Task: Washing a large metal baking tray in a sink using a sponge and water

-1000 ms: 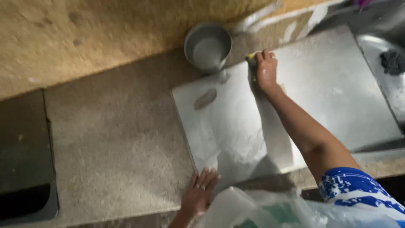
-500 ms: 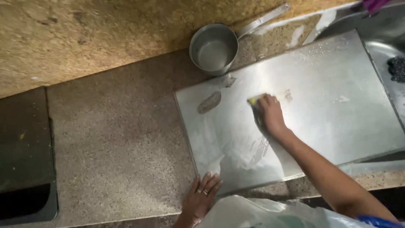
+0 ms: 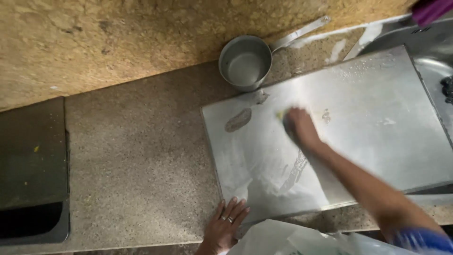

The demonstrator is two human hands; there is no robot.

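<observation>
You had one flat metal sheet [image 3: 358, 123] on the speckled tabletop [image 3: 137, 160], one small metal pot [image 3: 244, 63] with a long handle touching its far edge, and one yellow sponge [image 3: 281, 114]. Your right hand [image 3: 302, 130] was closed around the sponge near the middle of the sheet, arm stretched out, with lots of bare sheet around it. Your left hand [image 3: 225, 226] lay flat, fingers spread wide, at the sheet's near corner.
</observation>
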